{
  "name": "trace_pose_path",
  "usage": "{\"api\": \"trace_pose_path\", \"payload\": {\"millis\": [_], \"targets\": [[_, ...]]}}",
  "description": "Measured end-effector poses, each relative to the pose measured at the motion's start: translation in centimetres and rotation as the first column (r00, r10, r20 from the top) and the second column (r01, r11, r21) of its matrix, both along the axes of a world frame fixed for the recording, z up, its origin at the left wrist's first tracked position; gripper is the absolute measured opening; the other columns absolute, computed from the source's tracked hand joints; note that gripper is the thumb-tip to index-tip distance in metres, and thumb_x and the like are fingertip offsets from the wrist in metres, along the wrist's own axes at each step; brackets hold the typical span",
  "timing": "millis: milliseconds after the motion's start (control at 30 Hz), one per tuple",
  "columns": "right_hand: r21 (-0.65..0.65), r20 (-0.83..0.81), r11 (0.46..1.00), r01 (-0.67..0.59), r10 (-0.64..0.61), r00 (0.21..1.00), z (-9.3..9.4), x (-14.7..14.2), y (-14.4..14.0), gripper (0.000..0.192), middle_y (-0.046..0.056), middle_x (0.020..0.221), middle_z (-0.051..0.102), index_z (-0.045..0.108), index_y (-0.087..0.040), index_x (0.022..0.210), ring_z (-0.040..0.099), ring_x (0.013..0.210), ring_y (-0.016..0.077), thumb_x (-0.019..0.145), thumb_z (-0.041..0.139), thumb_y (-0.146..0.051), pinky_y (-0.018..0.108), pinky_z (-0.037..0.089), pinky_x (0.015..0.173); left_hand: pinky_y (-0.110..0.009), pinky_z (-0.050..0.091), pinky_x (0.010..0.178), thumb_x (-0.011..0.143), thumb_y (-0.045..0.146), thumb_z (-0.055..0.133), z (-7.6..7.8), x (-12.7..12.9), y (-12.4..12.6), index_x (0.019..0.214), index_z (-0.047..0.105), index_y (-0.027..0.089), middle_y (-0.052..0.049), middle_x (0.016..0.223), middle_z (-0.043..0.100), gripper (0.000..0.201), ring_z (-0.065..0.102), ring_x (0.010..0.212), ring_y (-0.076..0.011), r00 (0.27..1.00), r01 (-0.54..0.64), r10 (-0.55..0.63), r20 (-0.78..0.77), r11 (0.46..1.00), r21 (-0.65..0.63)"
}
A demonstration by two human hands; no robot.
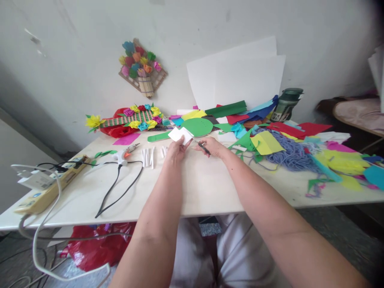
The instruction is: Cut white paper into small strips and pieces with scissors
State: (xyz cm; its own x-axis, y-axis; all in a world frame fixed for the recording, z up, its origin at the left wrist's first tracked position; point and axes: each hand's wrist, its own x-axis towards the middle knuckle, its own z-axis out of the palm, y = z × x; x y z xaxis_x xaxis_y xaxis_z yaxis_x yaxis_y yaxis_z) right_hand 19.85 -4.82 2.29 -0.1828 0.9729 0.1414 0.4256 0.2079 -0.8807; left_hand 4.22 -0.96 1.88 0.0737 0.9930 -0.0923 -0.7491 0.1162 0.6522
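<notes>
My left hand [177,149] pinches a small piece of white paper [179,135] above the middle of the table. Closed around the handles of a pair of scissors [203,147], my right hand [212,147] brings the blades up to the paper's right edge. Whether the blades have gone into the paper is too small to tell. Just behind both hands lies a green oval piece [198,126] with a long green strip [158,137] to its left. Several thin white paper rolls [148,157] rest on the table left of my left hand.
A hot glue gun [122,155] with a looping black cord and a power strip [49,188] occupy the left side. Coloured paper scraps [268,143], purple yarn [288,154] and a dark bottle [287,105] are on the right. A flower-decorated craft [129,119] lies at the back left.
</notes>
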Motion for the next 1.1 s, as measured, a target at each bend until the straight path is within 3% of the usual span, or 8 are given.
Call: {"api": "trace_pose_path", "payload": {"millis": [267,533,1100], "targets": [[-0.040,0.012,0.999,-0.009,0.009,1.000,-0.3,0.5,0.3,0.034,-0.003,0.046,0.050,0.054,-0.015,0.069,0.044,0.033,0.0062,0.066,0.068,-0.046,0.017,0.037,0.031,-0.034,0.055,0.081,0.072,0.001,0.060,-0.5,0.5,0.0,0.109,0.059,0.013,-0.010,0.100,0.067,0.038,0.065,0.090,-0.0209,1.000,0.019,-0.019,-0.016,1.000,-0.009],[-0.051,-0.003,0.999,-0.005,0.004,1.000,-0.2,0.4,0.2,0.032,-0.005,0.044,0.047,0.055,-0.015,0.071,0.042,0.033,0.0053,0.066,0.068,-0.043,0.017,0.036,0.031,-0.026,0.057,0.067,0.074,0.007,0.061,-0.9,0.2,0.3,0.107,0.058,0.012,-0.011,0.096,0.068,0.034,0.067,0.078,-0.0197,0.992,0.082,-0.082,-0.098,0.997,-0.009],[-0.059,-0.089,0.998,0.026,-0.031,0.996,0.6,-0.1,-0.6,0.054,-0.008,0.043,0.046,0.051,-0.010,0.109,0.039,0.035,0.0057,0.065,0.073,-0.032,0.016,0.032,0.030,-0.025,0.057,0.064,0.075,0.007,0.058,-0.6,-0.1,0.4,0.108,0.057,0.013,-0.009,0.090,0.069,0.033,0.067,0.074,-0.0182,0.991,0.089,-0.091,-0.100,0.996,-0.020]]}}
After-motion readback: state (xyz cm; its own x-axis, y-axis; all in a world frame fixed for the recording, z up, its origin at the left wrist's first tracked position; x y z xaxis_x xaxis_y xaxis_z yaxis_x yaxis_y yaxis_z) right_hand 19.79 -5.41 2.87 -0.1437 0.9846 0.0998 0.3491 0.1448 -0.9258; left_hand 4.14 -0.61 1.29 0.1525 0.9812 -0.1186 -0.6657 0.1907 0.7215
